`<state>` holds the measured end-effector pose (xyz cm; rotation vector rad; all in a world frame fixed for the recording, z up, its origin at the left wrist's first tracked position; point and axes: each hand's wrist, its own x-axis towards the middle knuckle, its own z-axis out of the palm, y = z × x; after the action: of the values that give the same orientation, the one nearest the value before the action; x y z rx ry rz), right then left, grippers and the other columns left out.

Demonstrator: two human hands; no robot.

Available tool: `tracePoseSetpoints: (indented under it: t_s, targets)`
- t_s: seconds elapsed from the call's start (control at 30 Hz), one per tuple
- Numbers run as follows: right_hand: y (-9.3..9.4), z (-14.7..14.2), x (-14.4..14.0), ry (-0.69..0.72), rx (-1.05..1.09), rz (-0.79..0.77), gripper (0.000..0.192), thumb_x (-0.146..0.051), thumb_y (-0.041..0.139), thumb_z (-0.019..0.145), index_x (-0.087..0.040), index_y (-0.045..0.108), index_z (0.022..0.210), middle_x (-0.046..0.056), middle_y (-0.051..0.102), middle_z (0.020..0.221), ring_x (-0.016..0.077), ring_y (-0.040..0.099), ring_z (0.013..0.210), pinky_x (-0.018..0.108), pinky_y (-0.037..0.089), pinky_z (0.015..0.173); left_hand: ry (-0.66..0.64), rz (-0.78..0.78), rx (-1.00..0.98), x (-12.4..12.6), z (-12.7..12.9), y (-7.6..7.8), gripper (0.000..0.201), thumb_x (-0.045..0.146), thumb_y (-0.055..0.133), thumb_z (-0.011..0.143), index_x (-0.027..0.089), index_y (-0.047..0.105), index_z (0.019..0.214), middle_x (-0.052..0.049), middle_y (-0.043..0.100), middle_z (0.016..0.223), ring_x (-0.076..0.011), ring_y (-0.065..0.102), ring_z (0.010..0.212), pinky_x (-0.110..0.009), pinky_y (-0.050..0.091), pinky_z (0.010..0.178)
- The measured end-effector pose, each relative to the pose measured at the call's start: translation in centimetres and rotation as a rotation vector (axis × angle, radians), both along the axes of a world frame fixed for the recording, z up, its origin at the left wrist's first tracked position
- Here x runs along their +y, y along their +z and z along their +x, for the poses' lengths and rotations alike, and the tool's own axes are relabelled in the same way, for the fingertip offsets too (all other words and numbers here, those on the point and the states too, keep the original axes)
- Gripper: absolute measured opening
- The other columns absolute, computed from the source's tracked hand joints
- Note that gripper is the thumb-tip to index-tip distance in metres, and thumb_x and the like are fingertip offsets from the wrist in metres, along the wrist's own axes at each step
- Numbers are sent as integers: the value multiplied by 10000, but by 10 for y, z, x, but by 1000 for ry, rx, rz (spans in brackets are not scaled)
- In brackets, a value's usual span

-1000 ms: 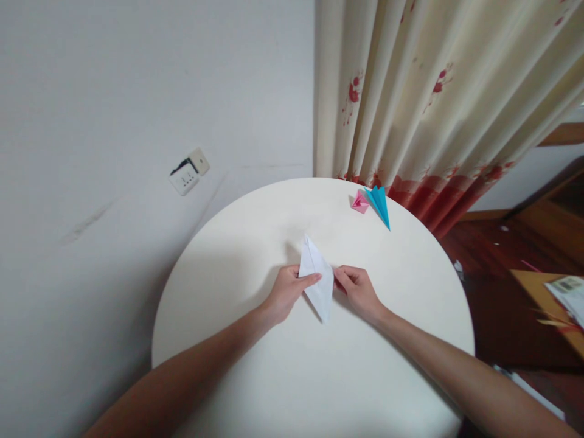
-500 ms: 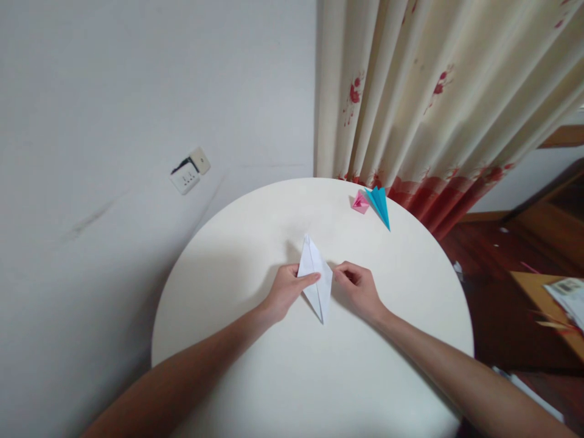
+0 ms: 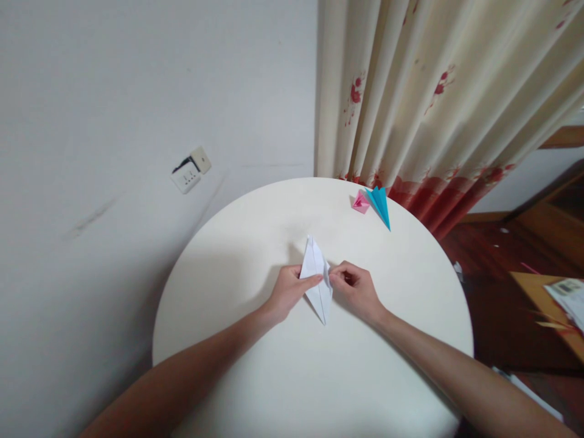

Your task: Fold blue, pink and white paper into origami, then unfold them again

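Right hand point(image 3: 353, 291) moved in, both pinching white paper point(image 3: 318, 281) w/ left hand point(image 3: 289, 291).

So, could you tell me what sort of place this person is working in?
Most likely a room in a home: a round white table stands against a plain wall with a socket, beside a flower-printed curtain and wooden floor. Both hands fold white paper.

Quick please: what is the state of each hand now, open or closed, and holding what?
Left hand: closed, pinching the left side of the white folded paper.
Right hand: closed, pinching the same paper's right edge.
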<state>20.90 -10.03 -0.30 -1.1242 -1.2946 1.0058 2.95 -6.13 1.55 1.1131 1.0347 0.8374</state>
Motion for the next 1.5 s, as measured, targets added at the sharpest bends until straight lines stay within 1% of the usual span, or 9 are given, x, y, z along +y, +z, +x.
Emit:
tracePoseSetpoints:
  t_s: [0.07, 0.17, 0.27, 0.37, 0.67, 0.83, 0.9, 1.13, 1.5]
  targets:
    - [1, -1, 0, -3, 6, -2, 154, -316, 697, 837, -191, 676, 924, -47, 458, 689, 113, 387, 600, 257, 318, 550, -13, 5, -5, -1, 1, -1, 382, 381, 873, 636, 93, 778, 869, -108, 768, 869, -222, 680, 736, -290, 487, 682]
    - [0, -2, 0, -3, 9, -25, 301, -298, 706, 815, -217, 628, 1093, -47, 445, 773, 110, 406, 619, 246, 344, 548, -28, 11, -12, -1, 2, -1, 379, 408, 865, 642, 94, 776, 835, -92, 759, 822, -207, 664, 707, -276, 472, 660]
    - [0, -3, 0, -1, -1, -42, 316, -305, 688, 824, -224, 613, 1120, -37, 456, 818, 110, 417, 625, 242, 356, 542, -50, 18, -23, -2, 2, 0, 390, 457, 820, 697, 93, 771, 826, -88, 751, 808, -205, 656, 703, -278, 469, 659]
    - [0, -4, 0, -22, -24, -41, 303, -293, 679, 825, -223, 616, 1113, -31, 473, 841, 106, 417, 618, 241, 355, 536, -55, 18, -25, -3, 2, 0, 412, 494, 779, 742, 86, 760, 801, -89, 743, 782, -202, 650, 687, -282, 470, 652]
    - [0, -2, 1, -75, -10, -37, 266, -336, 687, 842, -219, 628, 1073, -23, 528, 848, 107, 430, 605, 250, 360, 539, -32, -9, -48, -1, 1, 0, 392, 405, 865, 658, 94, 775, 880, -112, 767, 866, -237, 692, 756, -315, 509, 710]
    - [5, 2, 1, -187, -90, 81, 138, -334, 644, 888, -207, 689, 862, 12, 596, 805, 144, 495, 670, 277, 372, 582, -11, -40, -105, 1, 0, -2, 378, 393, 868, 666, 92, 775, 875, -121, 768, 874, -247, 697, 797, -329, 516, 751]
    - [7, 2, 0, -172, -136, 108, 173, -333, 631, 900, -206, 721, 823, 34, 624, 818, 155, 518, 689, 284, 374, 582, -19, -45, -132, 1, 0, -2, 367, 385, 865, 673, 93, 773, 874, -121, 767, 881, -247, 695, 811, -337, 517, 772]
    - [9, -2, -3, -70, -221, 96, 202, -368, 646, 900, -224, 787, 917, 42, 623, 763, 159, 502, 645, 293, 370, 558, -21, -48, -145, 0, 0, -1, 348, 379, 863, 678, 99, 762, 859, -102, 755, 842, -223, 675, 774, -319, 497, 741]
    - [4, -4, -5, 67, -174, 25, 323, -429, 643, 893, -179, 705, 699, 3, 527, 662, 127, 408, 579, 272, 293, 519, -31, 53, -79, -2, 2, 3, 361, 323, 880, 643, 114, 712, 886, -49, 709, 831, -167, 622, 736, -256, 457, 671]
